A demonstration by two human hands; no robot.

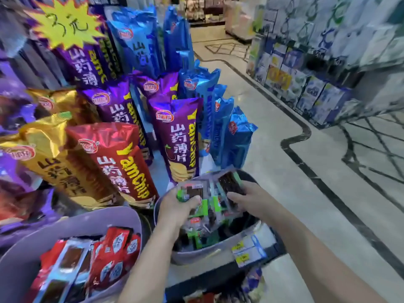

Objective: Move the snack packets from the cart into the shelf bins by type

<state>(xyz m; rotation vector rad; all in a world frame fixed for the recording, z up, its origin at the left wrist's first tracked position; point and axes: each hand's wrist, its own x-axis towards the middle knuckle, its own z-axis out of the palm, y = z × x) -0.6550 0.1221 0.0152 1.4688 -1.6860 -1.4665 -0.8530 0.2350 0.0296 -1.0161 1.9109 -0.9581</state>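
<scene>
Both my hands are over a grey shelf bin (209, 251) that holds several green snack packets (204, 207). My left hand (177, 206) grips a small bunch of green packets (190, 191) at the bin's left rim. My right hand (247, 200) holds a dark packet with a green edge (230, 182) above the bin's far right side. A second grey bin (72, 224) at lower left holds several red snack packets (113, 252). The cart is not in view.
Tall Yam Chip bags in purple (177, 136), red (115, 162), gold (50, 158) and blue (137, 40) stand on the shelf behind the bins. Yellow price tags (247, 251) hang on the green bin's front. An aisle floor (284, 171) runs to the right, with stacked cartons (317, 88) beyond.
</scene>
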